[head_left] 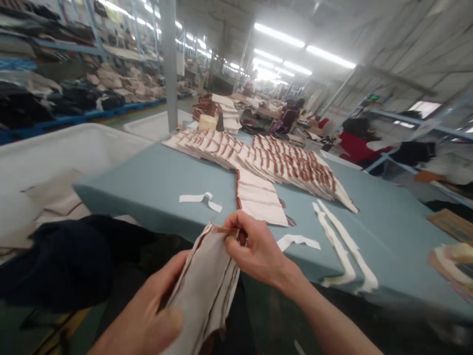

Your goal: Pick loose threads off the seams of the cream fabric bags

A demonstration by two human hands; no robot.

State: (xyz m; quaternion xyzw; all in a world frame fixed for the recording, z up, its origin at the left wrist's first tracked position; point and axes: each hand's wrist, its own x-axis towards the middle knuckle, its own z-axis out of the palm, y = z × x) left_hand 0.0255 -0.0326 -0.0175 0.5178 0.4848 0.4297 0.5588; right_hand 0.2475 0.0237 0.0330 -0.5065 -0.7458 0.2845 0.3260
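At the near edge of the table (pixel 391 236), in front of my body: one cloth (pixel 209 276), pale grey-white with dark seams and brown at its top corner, held tilted in both hands.

Left hand (pixel 148 310): partly curled, gripping the cloth along its left side, the thumb over the face; the fingertips are hidden. Right hand (pixel 254 249): closed in a pinch, thumb and forefinger on the cloth's top corner, the other fingers bent in.

Containers, two. Near bin (pixel 70 153): white, left of the table, holding cream pieces (pixel 55 197) with red-brown edging, loosely heaped. Far bin (pixel 148 124): white, beside the grey post (pixel 170 64); contents, cannot tell. Dark blue fabric (pixel 74 261): bunched in front of the near bin.

On the table: left row (pixel 221 148) and right row (pixel 303 167), cream pieces with brown bands, overlapping. One flat panel (pixel 260 199), cream, brown along its left edge, at the near end of the left row. Curled strip (pixel 195 198), white, left of the panel. Short strip (pixel 298 240), white, just beyond my right wrist. Two long strips (pixel 343 241), white, side by side, reaching to the near edge.
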